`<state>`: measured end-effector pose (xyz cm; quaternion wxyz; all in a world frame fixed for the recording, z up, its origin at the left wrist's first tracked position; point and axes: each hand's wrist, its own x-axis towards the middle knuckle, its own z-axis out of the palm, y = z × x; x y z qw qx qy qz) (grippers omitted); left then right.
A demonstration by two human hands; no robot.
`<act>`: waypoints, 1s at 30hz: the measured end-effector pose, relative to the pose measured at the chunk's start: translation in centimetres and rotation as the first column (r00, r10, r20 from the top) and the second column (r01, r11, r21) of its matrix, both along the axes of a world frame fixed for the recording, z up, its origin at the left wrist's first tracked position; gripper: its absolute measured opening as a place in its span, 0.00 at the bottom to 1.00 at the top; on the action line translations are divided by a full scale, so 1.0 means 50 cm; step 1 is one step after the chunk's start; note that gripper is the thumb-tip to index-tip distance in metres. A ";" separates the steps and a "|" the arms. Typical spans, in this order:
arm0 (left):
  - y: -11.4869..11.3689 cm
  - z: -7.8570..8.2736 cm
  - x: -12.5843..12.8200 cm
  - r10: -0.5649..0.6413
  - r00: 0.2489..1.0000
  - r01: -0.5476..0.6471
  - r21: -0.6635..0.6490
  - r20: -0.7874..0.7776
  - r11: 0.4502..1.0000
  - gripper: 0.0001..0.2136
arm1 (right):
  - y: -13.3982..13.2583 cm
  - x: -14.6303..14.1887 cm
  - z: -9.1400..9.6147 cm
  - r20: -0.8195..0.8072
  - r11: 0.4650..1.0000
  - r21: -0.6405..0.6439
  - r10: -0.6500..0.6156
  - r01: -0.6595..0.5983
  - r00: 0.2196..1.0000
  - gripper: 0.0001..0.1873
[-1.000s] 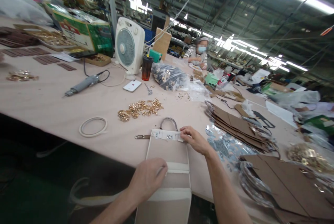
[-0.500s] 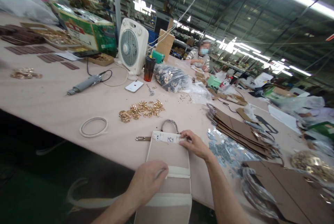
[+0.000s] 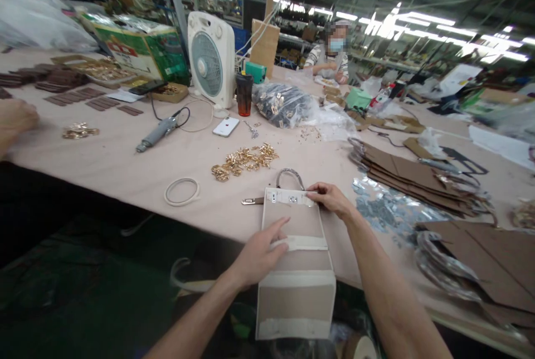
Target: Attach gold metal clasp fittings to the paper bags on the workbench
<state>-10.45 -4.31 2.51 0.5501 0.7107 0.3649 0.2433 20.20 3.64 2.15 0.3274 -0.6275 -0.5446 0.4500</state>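
Note:
A beige bag panel with white tape bands lies over the table's front edge, its lower part hanging past it. A curved handle shows at its top, and a brown strap with a metal end sticks out to its left. My right hand grips the panel's top right corner between thumb and fingers. My left hand rests on the middle of the panel at a white band, index finger stretched out and thumb apart from it. A white strip trails below my left forearm.
Gold hardware, a tape roll, a phone and a power screwdriver lie beyond. Brown panels and silvery pieces are at right. Another person's hand is at far left; a masked person sits opposite.
My left hand's fingers have spread from a closed pinch. My right hand stays at the panel's corner. The view has shifted, and another person's hand has come in at far left.

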 end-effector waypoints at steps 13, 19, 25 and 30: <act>-0.006 0.072 -0.043 -0.079 0.997 0.080 0.059 -0.009 0.995 0.40 | -0.193 -0.152 0.131 0.285 0.873 0.417 0.141 -0.255 0.948 0.15; -0.012 0.075 -0.047 -0.047 0.997 0.055 0.145 -0.061 0.988 0.39 | -0.259 -0.244 0.124 0.512 0.794 0.408 0.210 -0.451 0.833 0.13; -0.020 0.088 -0.051 -0.022 0.995 0.038 0.164 -0.097 0.986 0.36 | -0.264 -0.255 0.119 0.572 0.801 0.414 0.141 -0.433 0.808 0.11; -0.029 0.103 -0.052 0.073 0.995 -0.065 0.121 -0.064 0.991 0.25 | -0.262 -0.253 0.128 0.521 0.814 0.420 0.146 -0.402 0.841 0.09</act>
